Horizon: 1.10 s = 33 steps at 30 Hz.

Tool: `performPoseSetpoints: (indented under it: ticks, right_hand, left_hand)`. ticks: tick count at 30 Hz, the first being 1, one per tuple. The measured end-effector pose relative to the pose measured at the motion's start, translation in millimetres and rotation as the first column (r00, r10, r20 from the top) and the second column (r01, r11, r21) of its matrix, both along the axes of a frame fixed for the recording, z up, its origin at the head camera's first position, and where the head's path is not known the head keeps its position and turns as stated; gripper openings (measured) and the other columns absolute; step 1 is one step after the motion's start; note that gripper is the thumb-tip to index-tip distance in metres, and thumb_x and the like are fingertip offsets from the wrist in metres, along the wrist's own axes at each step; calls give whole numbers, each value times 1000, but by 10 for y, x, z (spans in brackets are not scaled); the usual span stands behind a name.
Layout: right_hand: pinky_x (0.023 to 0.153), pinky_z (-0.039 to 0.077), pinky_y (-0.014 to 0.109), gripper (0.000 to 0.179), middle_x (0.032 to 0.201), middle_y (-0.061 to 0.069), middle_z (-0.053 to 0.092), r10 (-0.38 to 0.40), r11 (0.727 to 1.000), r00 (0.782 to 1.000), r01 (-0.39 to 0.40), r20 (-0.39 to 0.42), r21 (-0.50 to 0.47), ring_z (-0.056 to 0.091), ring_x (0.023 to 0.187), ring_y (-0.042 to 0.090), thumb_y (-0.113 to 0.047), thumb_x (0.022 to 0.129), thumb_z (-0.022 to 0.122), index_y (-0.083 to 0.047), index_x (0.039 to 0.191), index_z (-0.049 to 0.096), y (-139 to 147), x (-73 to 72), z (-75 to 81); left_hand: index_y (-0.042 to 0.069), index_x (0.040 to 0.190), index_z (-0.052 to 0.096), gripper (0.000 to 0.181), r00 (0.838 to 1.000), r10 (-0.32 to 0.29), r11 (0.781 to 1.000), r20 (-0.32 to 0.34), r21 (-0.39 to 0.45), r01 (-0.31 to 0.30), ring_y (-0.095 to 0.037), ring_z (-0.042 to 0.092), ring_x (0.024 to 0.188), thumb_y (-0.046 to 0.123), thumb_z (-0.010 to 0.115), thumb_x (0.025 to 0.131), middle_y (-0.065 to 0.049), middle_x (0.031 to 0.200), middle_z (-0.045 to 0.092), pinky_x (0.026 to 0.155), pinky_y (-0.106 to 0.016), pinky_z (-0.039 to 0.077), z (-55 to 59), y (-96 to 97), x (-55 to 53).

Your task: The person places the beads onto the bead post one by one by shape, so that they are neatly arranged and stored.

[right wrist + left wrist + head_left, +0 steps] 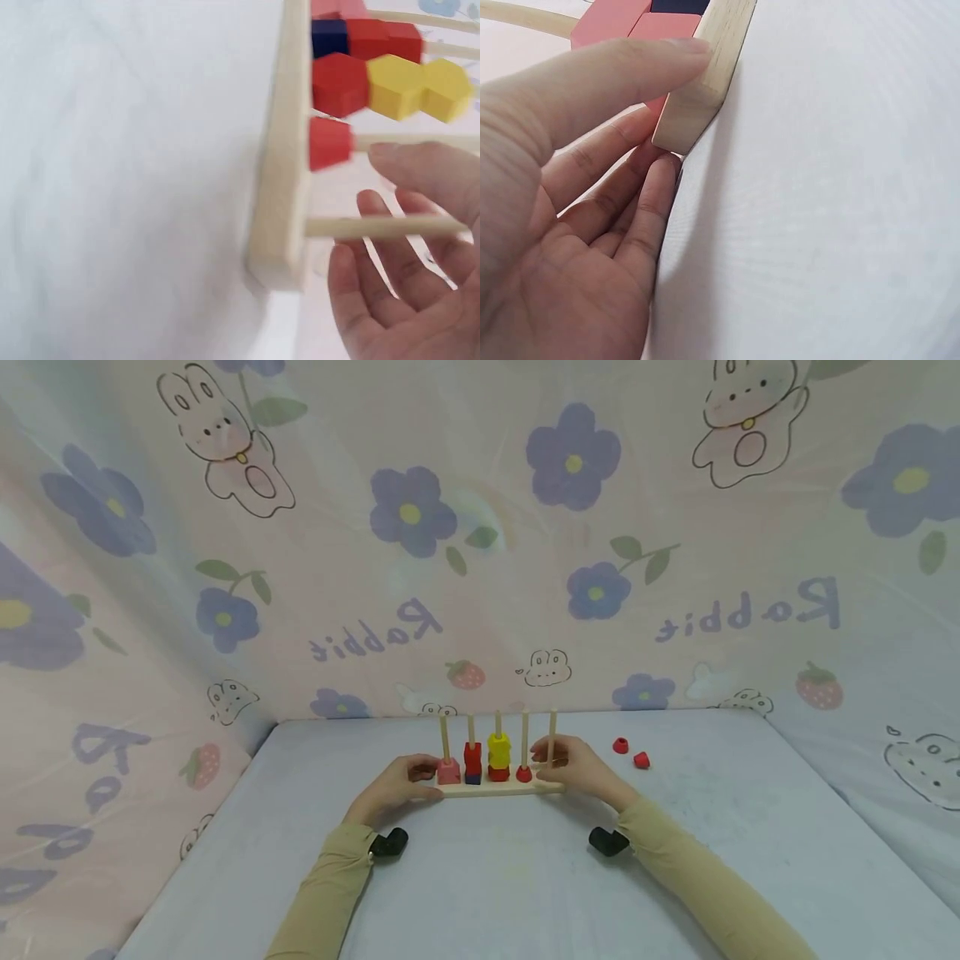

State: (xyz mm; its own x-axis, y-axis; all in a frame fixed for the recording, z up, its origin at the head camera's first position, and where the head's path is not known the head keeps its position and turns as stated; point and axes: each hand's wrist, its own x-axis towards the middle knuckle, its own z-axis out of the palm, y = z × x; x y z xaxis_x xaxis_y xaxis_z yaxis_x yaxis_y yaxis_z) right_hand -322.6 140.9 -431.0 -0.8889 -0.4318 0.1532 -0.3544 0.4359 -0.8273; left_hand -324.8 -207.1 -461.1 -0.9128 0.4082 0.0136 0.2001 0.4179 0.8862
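Observation:
A wooden peg stacker [498, 790] stands at mid-table, its upright pegs in a row. Pink blocks [448, 771] sit on the leftmost peg; beside them are red blocks [472, 758] over a dark blue one [330, 37]. Yellow hexagonal blocks [498, 752] rest above a red hexagon [340, 85]. One small tapered red bead [330, 142] is on the fourth peg; the rightmost peg [375, 227] is bare. At the base's left end, my left hand [396, 787] grips it, thumb in front. My right hand [576, 767] is spread around the bare peg, holding nothing visible.
Two loose red beads, a farther one [620, 746] and a nearer one [641, 761], lie on the white tabletop [480, 885] right of the stacker. A curtain [495, 568] printed with flowers and rabbits hangs behind and at both sides.

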Motion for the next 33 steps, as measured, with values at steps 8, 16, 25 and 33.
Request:
performPoseSetpoints:
  ticks: [8, 16, 25, 33]
  right_hand:
    - [91, 47, 49, 38, 112, 18, 64, 30, 999, 988, -28, -155, 17, 59, 106, 38, -1, 82, 74, 1, 117, 59, 401, 43, 223]
    - [90, 47, 49, 40, 117, 20, 62, -57, 998, 988, 61, -141, 21, 58, 108, 34, -7, 83, 74, -2, 120, 59, 882, 87, 381]
    - [94, 42, 54, 38, 118, 21, 61, -119, 988, 982, 131, -144, 78, 54, 112, 40, -10, 86, 72, 1, 120, 57, 1290, 91, 329]
    - [89, 44, 56, 37, 112, 21, 63, -109, 973, 977, 142, -185, 180, 56, 107, 42, -4, 84, 72, 6, 117, 59, 1498, 70, 147]
  left_hand:
    - [1, 128, 56, 59, 1000, 29, 999, 4, -15, -29, -27, 54, 115, 11, 82, 76, -11, 125, 58, 101, -42, 41, 8, -1, -11]
    - [0, 127, 56, 59, 999, 24, 999, -22, -42, -25, -27, 56, 113, 12, 82, 75, -11, 124, 59, 99, -41, 42, 15, -18, 18]
    - [0, 127, 56, 59, 1000, 31, 1000, -6, -6, -31, -28, 55, 114, 9, 82, 75, -11, 124, 59, 100, -42, 42, 2, -5, -13]
    - [0, 127, 56, 59, 1000, 17, 1000, -6, -6, -17, -27, 55, 115, 11, 82, 75, -12, 125, 58, 100, -39, 42, -2, 9, -24]
